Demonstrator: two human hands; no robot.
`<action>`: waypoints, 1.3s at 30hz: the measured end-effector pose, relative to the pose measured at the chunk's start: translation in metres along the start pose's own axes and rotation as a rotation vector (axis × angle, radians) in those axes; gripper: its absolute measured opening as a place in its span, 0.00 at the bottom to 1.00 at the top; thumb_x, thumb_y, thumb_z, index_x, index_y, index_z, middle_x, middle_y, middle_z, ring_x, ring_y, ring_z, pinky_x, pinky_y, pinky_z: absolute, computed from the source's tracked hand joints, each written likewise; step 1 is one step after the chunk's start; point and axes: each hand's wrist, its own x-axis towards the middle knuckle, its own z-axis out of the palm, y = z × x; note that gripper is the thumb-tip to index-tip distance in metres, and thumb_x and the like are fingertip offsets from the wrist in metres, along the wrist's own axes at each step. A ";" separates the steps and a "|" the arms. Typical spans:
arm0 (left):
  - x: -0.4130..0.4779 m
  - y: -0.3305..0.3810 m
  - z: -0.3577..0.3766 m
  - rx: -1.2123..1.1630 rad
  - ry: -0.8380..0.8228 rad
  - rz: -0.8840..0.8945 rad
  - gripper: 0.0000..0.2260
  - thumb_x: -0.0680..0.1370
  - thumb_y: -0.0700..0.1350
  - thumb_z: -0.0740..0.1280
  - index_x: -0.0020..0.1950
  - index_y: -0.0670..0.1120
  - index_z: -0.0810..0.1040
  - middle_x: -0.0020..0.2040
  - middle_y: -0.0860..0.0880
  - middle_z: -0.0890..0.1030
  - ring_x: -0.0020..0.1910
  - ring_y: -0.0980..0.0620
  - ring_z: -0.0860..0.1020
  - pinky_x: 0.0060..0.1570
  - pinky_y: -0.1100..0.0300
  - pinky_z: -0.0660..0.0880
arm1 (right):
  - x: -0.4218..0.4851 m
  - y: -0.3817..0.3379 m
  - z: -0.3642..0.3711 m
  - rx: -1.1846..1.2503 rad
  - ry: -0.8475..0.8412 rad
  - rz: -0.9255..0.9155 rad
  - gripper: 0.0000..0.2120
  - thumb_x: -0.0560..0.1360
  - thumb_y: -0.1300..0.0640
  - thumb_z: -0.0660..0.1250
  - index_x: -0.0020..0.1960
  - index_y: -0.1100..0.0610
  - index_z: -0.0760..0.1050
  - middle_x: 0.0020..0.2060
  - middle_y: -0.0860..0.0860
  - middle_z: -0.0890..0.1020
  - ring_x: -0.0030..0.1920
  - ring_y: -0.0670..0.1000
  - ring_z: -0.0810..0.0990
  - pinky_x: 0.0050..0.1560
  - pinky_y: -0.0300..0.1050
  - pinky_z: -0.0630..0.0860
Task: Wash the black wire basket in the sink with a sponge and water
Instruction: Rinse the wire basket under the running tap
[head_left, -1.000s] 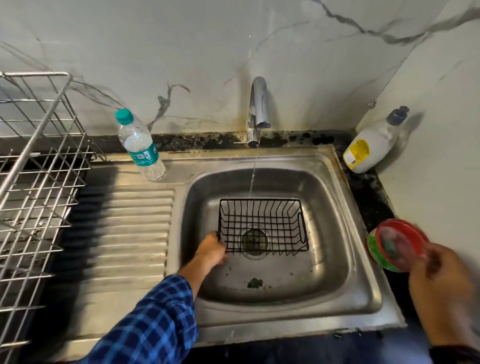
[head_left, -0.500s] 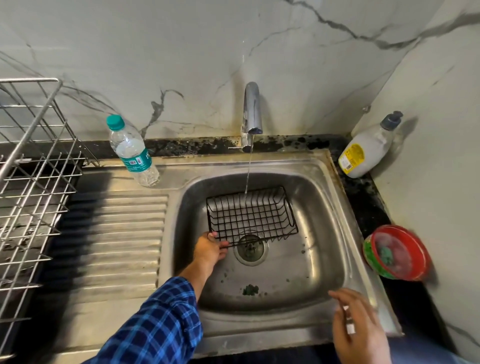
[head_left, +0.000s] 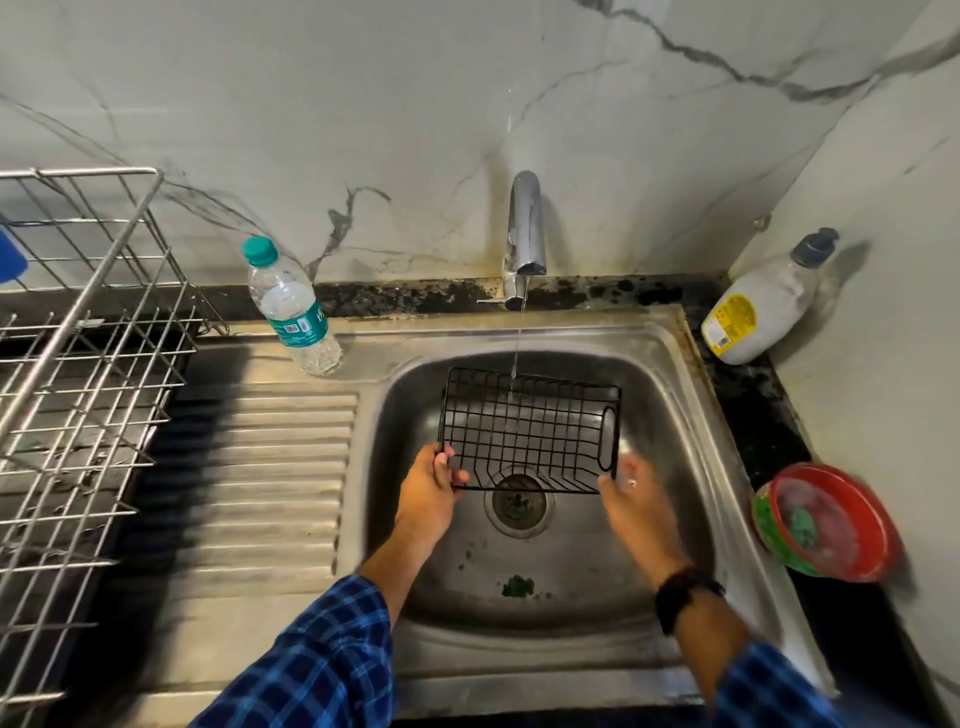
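The black wire basket (head_left: 530, 428) is tilted up on its near edge inside the steel sink (head_left: 670, 395), its open side facing me. A thin stream of water falls from the tap (head_left: 525, 228) onto its upper wires. My left hand (head_left: 428, 491) grips the basket's lower left corner. My right hand (head_left: 626, 493) is at the lower right corner, blurred; whether its fingers hold the wire is unclear. A green sponge (head_left: 802, 525) lies in a red bowl (head_left: 852, 566) on the counter to the right.
A plastic water bottle (head_left: 291, 306) stands at the sink's back left. A white soap bottle (head_left: 763, 306) leans in the right corner. A metal dish rack (head_left: 78, 364) fills the left side beside the ribbed drainboard (head_left: 260, 467). A green scrap (head_left: 517, 586) lies near the drain (head_left: 519, 501).
My left hand has lifted and tilted the basket upright under the stream. My right hand moved from the red bowl down into the sink, to the basket's right corner.
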 end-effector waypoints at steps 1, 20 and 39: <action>0.000 0.002 -0.002 0.017 0.009 0.009 0.10 0.86 0.47 0.54 0.56 0.52 0.75 0.46 0.47 0.79 0.48 0.53 0.80 0.52 0.57 0.80 | 0.013 -0.006 0.003 0.009 0.040 0.036 0.27 0.80 0.50 0.66 0.76 0.52 0.64 0.73 0.54 0.72 0.70 0.56 0.73 0.68 0.52 0.70; -0.001 0.054 -0.008 0.047 -0.007 -0.146 0.22 0.84 0.61 0.53 0.48 0.48 0.80 0.55 0.50 0.81 0.57 0.51 0.76 0.63 0.46 0.73 | 0.064 -0.054 -0.045 0.313 -0.017 -0.025 0.08 0.82 0.47 0.61 0.55 0.49 0.75 0.40 0.50 0.75 0.35 0.47 0.74 0.35 0.47 0.77; 0.008 0.067 0.032 0.056 -0.131 -0.100 0.12 0.87 0.44 0.54 0.63 0.49 0.75 0.59 0.44 0.83 0.54 0.45 0.83 0.55 0.49 0.80 | 0.027 -0.064 -0.099 0.234 0.055 -0.143 0.30 0.72 0.53 0.70 0.72 0.42 0.67 0.44 0.50 0.77 0.42 0.48 0.78 0.35 0.45 0.80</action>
